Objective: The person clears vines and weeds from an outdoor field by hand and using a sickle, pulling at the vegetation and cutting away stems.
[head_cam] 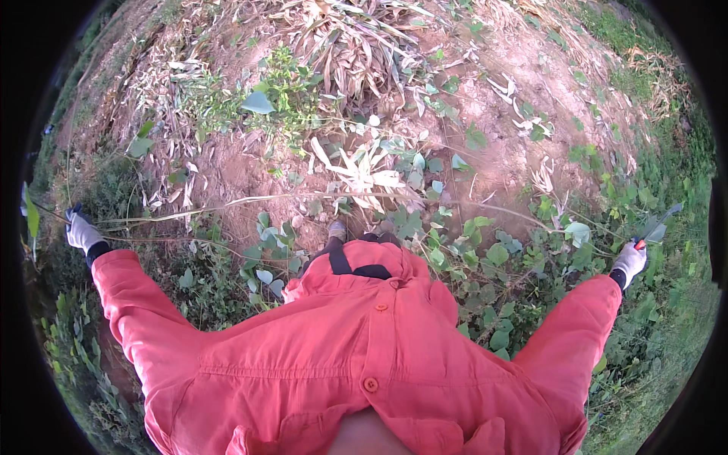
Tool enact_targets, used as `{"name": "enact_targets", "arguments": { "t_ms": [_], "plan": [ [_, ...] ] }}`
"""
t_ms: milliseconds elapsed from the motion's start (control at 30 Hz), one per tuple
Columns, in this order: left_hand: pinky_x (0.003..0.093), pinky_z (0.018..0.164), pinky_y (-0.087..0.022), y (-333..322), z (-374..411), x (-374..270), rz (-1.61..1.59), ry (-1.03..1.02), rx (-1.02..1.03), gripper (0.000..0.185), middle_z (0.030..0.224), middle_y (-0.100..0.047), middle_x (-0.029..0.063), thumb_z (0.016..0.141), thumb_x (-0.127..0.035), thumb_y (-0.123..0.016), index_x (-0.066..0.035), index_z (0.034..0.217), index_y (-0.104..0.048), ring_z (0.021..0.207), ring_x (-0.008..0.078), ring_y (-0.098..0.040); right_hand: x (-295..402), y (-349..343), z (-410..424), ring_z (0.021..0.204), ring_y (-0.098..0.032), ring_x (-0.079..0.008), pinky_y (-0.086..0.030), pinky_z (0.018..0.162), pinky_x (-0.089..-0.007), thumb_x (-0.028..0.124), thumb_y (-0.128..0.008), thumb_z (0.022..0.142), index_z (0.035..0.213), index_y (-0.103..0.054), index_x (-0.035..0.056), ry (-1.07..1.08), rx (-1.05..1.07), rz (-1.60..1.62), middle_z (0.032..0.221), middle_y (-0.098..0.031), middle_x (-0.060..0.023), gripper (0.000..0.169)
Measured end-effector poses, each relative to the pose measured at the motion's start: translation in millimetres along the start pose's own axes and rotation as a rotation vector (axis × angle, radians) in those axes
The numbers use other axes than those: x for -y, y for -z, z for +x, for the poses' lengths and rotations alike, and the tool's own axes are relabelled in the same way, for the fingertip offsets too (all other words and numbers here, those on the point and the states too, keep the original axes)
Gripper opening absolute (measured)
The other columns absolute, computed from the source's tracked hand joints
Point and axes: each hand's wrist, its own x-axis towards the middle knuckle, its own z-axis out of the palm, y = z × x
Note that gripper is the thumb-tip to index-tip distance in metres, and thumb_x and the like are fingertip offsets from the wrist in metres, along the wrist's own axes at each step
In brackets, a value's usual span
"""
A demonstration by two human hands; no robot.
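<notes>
Both my arms are stretched wide to the sides. My left hand (84, 232), in a pale glove with dark fingertips, is closed on a vine stem (182, 214) at the far left. The long thin stem arcs in front of my body toward the right, with a few leaves on it. At the far right my right hand (630, 260), also gloved, grips a bladed hand tool (660, 222) with an orange-red part at the handle; its dark blade points up and outward. Whether the right hand also touches the vine cannot be told.
Dry corn stalks and leaves (364, 57) lie heaped on bare soil ahead. A tuft of pale dry leaves (367, 173) is nearer my feet. Low green vines (495, 256) grow around my shoes (337, 230) and along both sides. A leafy green plant (287, 85) stands ahead to the left.
</notes>
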Motion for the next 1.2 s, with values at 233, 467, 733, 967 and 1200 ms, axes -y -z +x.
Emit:
{"name": "enact_targets", "arguments": {
  "t_ms": [233,467,733,967,1200],
  "plan": [
    [0.0344,0.068,-0.043,41.0,38.2,28.1,0.354,-0.101,0.242,0.036,0.094,-0.062,0.0067,0.085,-0.040,-0.045,-0.012,0.100,-0.063,0.080,0.0203,-0.054,30.6,33.6,-6.3,0.049,-0.054,-0.0150,-0.044,0.047,-0.0297,0.023,-0.063,0.076,0.074,-0.056,-0.0002,-0.488,-0.150,0.387,0.064,-0.059,-0.0059,0.025],
    [0.0154,0.044,-0.028,-53.2,-123.6,-31.1,-0.421,0.154,0.859,0.030,0.068,-0.053,-0.0059,0.086,-0.029,-0.054,-0.004,0.100,-0.062,0.051,0.0025,-0.036,156.2,11.9,-30.0,0.051,-0.054,-0.0183,-0.046,0.046,-0.0300,0.015,-0.059,0.080,0.077,-0.053,0.0029,-0.489,0.289,1.204,0.068,-0.057,-0.0069,0.014],
    [0.0149,0.040,-0.023,-32.7,-173.8,-90.6,-0.472,0.148,0.996,0.036,0.063,-0.043,-0.0075,0.087,-0.032,-0.052,-0.002,0.105,-0.059,0.047,0.0023,-0.032,193.5,46.9,10.6,0.074,-0.051,-0.0141,-0.043,0.067,-0.0263,0.019,-0.050,0.086,0.122,-0.043,0.0050,-0.249,0.658,1.450,0.116,-0.054,-0.0075,0.040],
    [0.0161,0.040,-0.026,-12.6,-200.8,-127.3,-0.505,0.124,1.133,0.033,0.068,-0.047,-0.0040,0.088,-0.024,-0.050,0.001,0.110,-0.052,0.047,0.0029,-0.034,212.3,40.9,10.3,0.067,-0.044,-0.0070,-0.038,0.056,-0.0181,0.017,-0.054,0.085,0.128,-0.037,0.0063,0.084,1.056,1.613,0.108,-0.051,-0.0071,0.048],
    [0.0152,0.046,-0.036,-4.3,-175.1,-145.9,-0.698,0.056,1.011,0.029,0.093,-0.061,0.0092,0.088,-0.019,-0.050,0.003,0.106,-0.055,0.054,0.0061,-0.044,266.7,69.0,-63.3,0.070,-0.044,-0.0062,-0.036,0.054,-0.0166,0.017,-0.051,0.087,0.125,-0.037,-0.0028,0.022,1.147,1.569,0.087,-0.050,-0.0005,0.045]
  ]
}}
